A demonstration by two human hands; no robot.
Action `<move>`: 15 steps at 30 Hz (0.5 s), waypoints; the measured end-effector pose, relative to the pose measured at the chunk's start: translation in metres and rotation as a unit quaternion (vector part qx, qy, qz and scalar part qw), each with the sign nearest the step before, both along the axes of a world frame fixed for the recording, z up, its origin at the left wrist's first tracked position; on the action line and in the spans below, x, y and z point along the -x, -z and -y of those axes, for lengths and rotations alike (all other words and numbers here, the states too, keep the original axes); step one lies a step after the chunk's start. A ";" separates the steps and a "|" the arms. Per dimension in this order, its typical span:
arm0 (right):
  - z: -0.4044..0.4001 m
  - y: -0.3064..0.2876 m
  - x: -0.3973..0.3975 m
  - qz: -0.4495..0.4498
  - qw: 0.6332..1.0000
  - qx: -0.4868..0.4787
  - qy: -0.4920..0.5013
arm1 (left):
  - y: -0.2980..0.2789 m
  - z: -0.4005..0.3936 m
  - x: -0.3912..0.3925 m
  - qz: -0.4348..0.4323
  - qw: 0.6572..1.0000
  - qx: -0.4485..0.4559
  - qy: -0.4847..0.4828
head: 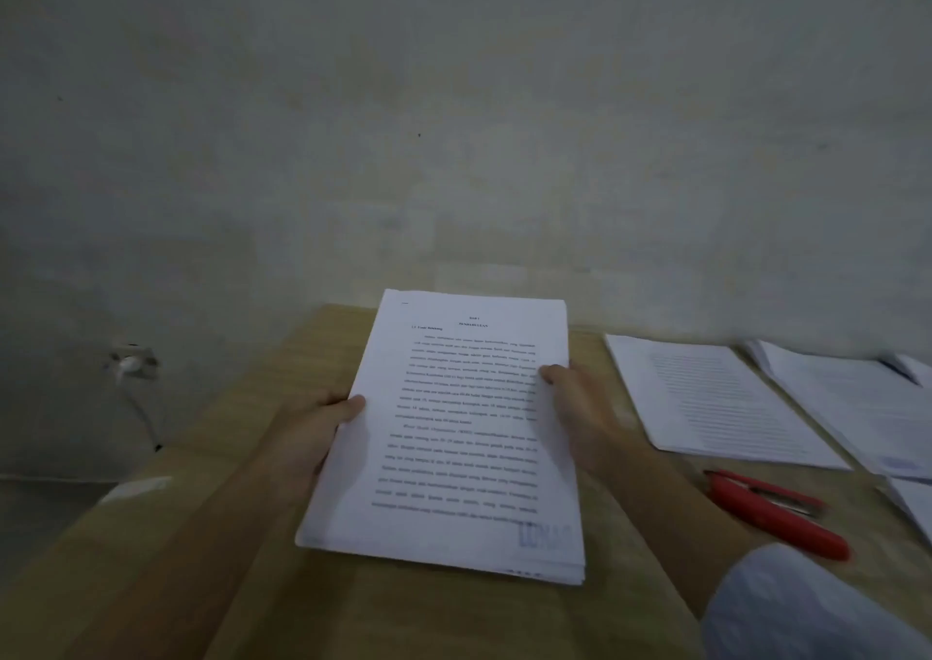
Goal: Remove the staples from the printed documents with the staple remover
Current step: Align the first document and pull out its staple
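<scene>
Hands grip a stapled document [454, 432] at centre: left hand [315, 427] at its 9 o'clock edge, right hand [580, 407] at 3 o'clock. Red staple remover [776, 513] lies on the worktop [201, 533] at 4 o'clock.

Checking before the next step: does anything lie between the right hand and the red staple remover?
Nothing visible: bare table lies between the right hand, gripping the document, and the staple remover.

Both forearms are bare. Only clothing showing is a light bluish-white sleeve [807, 609] on the right arm.
</scene>
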State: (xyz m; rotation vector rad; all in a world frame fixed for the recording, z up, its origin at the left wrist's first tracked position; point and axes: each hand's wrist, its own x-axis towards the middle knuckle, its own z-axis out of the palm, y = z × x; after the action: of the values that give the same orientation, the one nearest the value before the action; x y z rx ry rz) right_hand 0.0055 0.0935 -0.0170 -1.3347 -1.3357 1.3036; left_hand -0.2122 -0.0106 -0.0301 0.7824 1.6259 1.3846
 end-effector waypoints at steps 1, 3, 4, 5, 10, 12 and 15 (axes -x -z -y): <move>-0.016 0.005 0.021 0.000 1.000 0.009 -0.008 | 0.002 -0.012 0.021 -0.014 1.000 0.006 -0.010; -0.032 0.010 0.048 0.005 0.999 0.018 -0.027 | 0.006 -0.030 0.049 -0.032 0.999 0.014 -0.026; -0.040 0.012 0.059 0.006 0.999 0.019 -0.041 | 0.009 -0.039 0.061 -0.048 0.998 0.017 -0.038; -0.052 0.016 0.074 0.005 0.999 0.017 -0.052 | 0.012 -0.052 0.075 -0.076 0.996 0.017 -0.052; -0.098 0.030 0.127 0.065 0.994 -0.059 -0.071 | 0.022 -0.110 0.121 -0.191 0.975 -0.008 -0.111; -0.115 0.036 0.142 0.097 0.987 -0.100 -0.078 | 0.028 -0.130 0.134 -0.240 0.963 -0.013 -0.126; -0.137 0.046 0.158 0.153 0.974 -0.143 -0.081 | 0.035 -0.153 0.147 -0.320 0.937 0.000 -0.138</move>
State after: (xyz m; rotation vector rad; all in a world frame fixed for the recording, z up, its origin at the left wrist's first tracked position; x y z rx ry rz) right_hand -0.1521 0.2308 -0.0633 -1.2779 -1.8040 0.9848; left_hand -0.3594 0.1422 -0.0648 1.1154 2.3088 1.3990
